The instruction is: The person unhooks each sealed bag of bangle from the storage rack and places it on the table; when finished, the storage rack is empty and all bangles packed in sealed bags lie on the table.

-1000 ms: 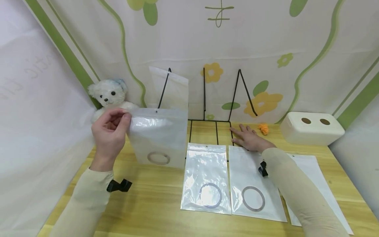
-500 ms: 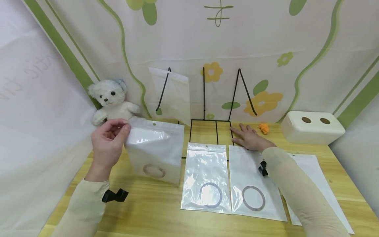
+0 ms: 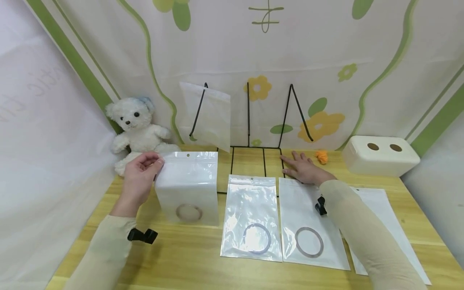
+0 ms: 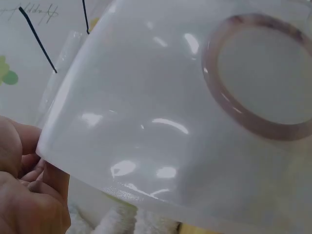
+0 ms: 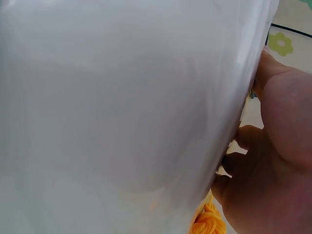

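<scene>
My left hand (image 3: 143,177) pinches the upper left edge of a white zip bag (image 3: 186,171). The bag hangs bent over the table, its punched hole at the top. A pinkish-brown bangle (image 4: 229,105) shows through its clear front. My right hand (image 3: 304,169) lies with fingers spread on the base of a black wire display rack (image 3: 264,162). Another white bag (image 3: 215,117) hangs on the rack's left hook. In the right wrist view, a white bag (image 5: 107,112) covers most of the scene and partly hides the right hand's fingers.
Two bags with bangles, a middle one (image 3: 251,205) and a right one (image 3: 290,213), lie flat on the table. Another white bag (image 3: 373,205) is partly under the right forearm. A teddy bear (image 3: 139,139), orange yarn (image 3: 321,156) and a white box (image 3: 380,159) stand behind.
My left hand has drawn the bag down and away from the rack's left hook, leaving one bag hanging there. The right hand stays in place.
</scene>
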`<state>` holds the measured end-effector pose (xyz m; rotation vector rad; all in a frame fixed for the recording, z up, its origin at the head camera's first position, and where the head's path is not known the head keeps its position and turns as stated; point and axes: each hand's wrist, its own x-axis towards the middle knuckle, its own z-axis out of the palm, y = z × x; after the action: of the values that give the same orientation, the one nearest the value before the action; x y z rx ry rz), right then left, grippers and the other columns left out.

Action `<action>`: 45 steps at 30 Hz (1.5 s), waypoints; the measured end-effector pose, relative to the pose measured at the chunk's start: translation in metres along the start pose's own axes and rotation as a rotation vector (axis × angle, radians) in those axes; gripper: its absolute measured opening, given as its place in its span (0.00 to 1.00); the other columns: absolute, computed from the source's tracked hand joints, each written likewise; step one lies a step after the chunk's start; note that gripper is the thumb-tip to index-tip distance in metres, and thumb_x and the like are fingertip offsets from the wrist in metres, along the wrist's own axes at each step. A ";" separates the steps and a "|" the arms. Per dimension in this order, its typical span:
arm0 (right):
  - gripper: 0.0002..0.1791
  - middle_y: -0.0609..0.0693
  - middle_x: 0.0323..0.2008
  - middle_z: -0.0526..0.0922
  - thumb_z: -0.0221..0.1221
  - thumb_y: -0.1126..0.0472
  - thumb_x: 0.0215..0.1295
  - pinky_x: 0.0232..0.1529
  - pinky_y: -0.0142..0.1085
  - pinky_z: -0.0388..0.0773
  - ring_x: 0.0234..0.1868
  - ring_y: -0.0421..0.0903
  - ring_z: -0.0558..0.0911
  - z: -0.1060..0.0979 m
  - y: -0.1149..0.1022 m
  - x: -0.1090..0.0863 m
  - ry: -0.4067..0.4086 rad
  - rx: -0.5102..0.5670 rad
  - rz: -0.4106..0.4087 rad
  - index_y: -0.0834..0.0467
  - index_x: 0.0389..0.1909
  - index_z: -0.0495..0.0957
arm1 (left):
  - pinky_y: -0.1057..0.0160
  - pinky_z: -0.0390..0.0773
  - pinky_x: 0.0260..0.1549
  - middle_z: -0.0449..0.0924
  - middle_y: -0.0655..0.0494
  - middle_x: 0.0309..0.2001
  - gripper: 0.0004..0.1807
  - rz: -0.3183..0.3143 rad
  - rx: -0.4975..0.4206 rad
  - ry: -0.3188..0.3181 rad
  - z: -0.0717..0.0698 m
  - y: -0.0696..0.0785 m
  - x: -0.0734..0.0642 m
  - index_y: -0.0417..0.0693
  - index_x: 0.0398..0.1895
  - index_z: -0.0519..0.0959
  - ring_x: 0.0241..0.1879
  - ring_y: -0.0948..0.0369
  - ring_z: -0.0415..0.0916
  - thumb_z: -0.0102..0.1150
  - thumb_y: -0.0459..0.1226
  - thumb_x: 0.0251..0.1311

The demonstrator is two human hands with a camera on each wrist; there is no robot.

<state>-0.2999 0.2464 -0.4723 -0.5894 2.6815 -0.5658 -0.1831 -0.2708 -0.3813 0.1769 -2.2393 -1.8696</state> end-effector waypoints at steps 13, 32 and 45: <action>0.39 0.73 0.86 0.35 0.48 0.42 0.87 0.80 0.78 0.34 0.83 0.82 0.35 0.003 0.004 0.006 -0.015 -0.050 0.017 0.51 0.89 0.49 | 0.69 0.82 0.34 0.82 0.63 0.43 0.20 -0.071 0.238 -0.176 0.005 -0.032 0.022 0.31 0.63 0.76 0.36 0.72 0.78 0.58 0.39 0.80; 0.40 0.74 0.86 0.35 0.49 0.41 0.87 0.79 0.79 0.36 0.83 0.83 0.34 -0.002 0.001 0.002 -0.030 -0.029 0.021 0.51 0.89 0.49 | 0.68 0.80 0.38 0.85 0.37 0.56 0.21 -0.212 0.459 -0.221 0.022 -0.071 0.034 0.32 0.64 0.79 0.46 0.58 0.81 0.58 0.40 0.79; 0.40 0.73 0.86 0.36 0.50 0.41 0.87 0.80 0.78 0.37 0.83 0.82 0.34 -0.008 -0.003 0.002 -0.043 -0.027 0.032 0.50 0.89 0.49 | 0.62 0.81 0.37 0.84 0.38 0.51 0.19 -0.176 0.618 -0.331 0.020 -0.078 0.048 0.32 0.59 0.81 0.40 0.53 0.82 0.59 0.40 0.78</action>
<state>-0.3033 0.2455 -0.4647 -0.5588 2.6564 -0.5035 -0.2382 -0.2768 -0.4575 0.1736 -3.0674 -1.2841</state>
